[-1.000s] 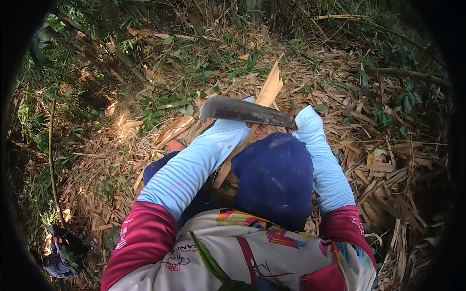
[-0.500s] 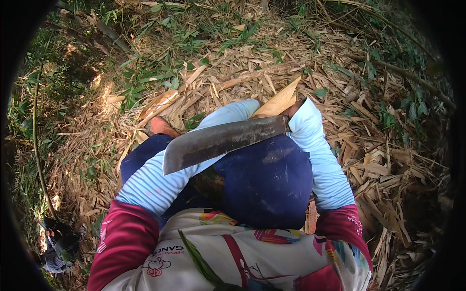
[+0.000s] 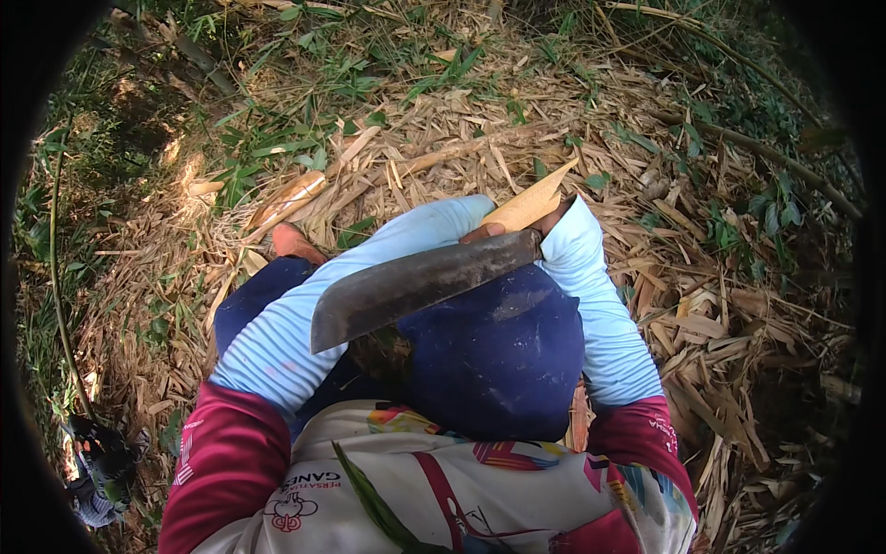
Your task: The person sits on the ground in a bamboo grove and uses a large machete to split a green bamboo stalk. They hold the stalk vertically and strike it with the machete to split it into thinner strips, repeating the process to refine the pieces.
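A broad, dark-bladed machete [image 3: 420,284] lies slantwise above my lap, its blunt end pointing left over my left sleeve. My right hand [image 3: 554,218], mostly hidden by its pale blue sleeve, is closed at the machete's handle end. A stiff, pale yellow piece of dry bamboo sheath [image 3: 524,205] rises between my hands, its tip pointing up and right. My left hand [image 3: 482,233] is closed at the lower end of this sheath. Only some of its fingers show above the blade; the rest is hidden behind the machete and sleeve.
Dry husks and leaf litter [image 3: 443,138] cover the ground ahead. A larger curled sheath [image 3: 291,198] lies ahead on the left, near my foot [image 3: 295,244]. Thin stems [image 3: 784,162] cross the right side. A dark bundle [image 3: 106,471] sits at lower left.
The machete's blade has dropped slightly. Fingers of my left hand now show above it beside the sheath. The whole view has shifted a little.
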`<state>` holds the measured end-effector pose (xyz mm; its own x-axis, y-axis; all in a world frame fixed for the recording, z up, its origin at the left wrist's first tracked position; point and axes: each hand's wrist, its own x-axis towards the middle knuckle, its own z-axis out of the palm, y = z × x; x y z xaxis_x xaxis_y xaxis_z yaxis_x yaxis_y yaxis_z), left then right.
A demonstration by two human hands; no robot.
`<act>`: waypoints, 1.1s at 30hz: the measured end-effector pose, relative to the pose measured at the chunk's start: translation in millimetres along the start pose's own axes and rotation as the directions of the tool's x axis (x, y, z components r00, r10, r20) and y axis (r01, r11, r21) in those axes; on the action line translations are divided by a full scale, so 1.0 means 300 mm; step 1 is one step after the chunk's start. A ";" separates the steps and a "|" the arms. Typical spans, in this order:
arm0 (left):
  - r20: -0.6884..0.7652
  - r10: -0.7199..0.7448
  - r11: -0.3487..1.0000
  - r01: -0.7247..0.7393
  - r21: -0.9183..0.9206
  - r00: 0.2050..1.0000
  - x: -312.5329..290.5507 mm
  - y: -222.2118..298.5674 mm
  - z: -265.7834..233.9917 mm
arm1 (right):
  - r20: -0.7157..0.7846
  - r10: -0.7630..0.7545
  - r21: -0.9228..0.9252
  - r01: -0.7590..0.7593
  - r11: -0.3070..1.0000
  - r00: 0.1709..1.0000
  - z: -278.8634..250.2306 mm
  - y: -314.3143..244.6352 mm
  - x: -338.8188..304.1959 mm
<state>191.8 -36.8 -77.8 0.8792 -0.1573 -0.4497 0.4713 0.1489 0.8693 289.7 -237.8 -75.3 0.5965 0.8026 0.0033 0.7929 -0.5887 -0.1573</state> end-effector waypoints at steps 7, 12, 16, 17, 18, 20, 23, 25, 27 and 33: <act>0.063 0.238 0.881 -0.243 0.406 0.969 -0.005 0.004 0.010 | -0.060 0.029 0.065 -0.025 0.998 0.998 0.059 0.035 -0.007; -0.009 0.218 0.964 -0.214 0.159 0.976 0.046 -0.086 0.014 | -0.093 -0.014 0.048 0.019 0.999 0.996 0.111 0.052 -0.006; 0.049 0.225 0.967 -0.230 0.108 0.973 0.047 -0.099 0.007 | -0.116 -0.046 0.125 0.060 0.990 0.992 0.132 0.071 -0.004; 0.039 0.175 0.961 -0.179 0.211 0.984 0.028 -0.059 0.013 | -0.156 -0.066 0.104 0.083 0.991 0.986 0.153 0.083 -0.008; 0.024 0.126 0.942 -0.127 0.311 0.992 0.017 -0.031 0.017 | -0.196 -0.086 0.082 0.104 0.991 0.977 0.165 0.091 -0.012; 0.032 0.129 0.912 -0.131 0.388 0.991 0.015 -0.013 0.008 | -0.021 -0.017 -0.033 0.016 0.999 1.000 0.125 0.063 -0.009; 0.058 0.116 0.919 -0.130 0.372 0.991 0.016 -0.023 0.006 | 0.087 0.100 -0.023 -0.098 0.995 0.991 0.131 0.066 -0.011; 0.081 0.049 0.967 -0.067 0.246 0.996 0.024 -0.030 0.010 | 0.084 0.120 0.032 -0.123 0.992 0.989 0.160 0.086 -0.024; 0.118 -0.064 0.997 0.060 0.043 0.991 0.035 -0.027 0.019 | 0.033 0.075 0.062 -0.076 0.995 0.997 0.205 0.123 -0.043; 0.176 0.008 1.000 -0.008 -0.001 0.984 0.009 -0.048 0.009 | -0.168 -0.028 0.048 0.037 0.998 0.985 0.191 0.105 -0.055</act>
<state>187.1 -42.1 -91.0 0.8571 -0.3251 -0.3996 0.4643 0.1512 0.8727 297.7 -264.2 -136.9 0.5864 0.7913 0.1731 0.8073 -0.5537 -0.2041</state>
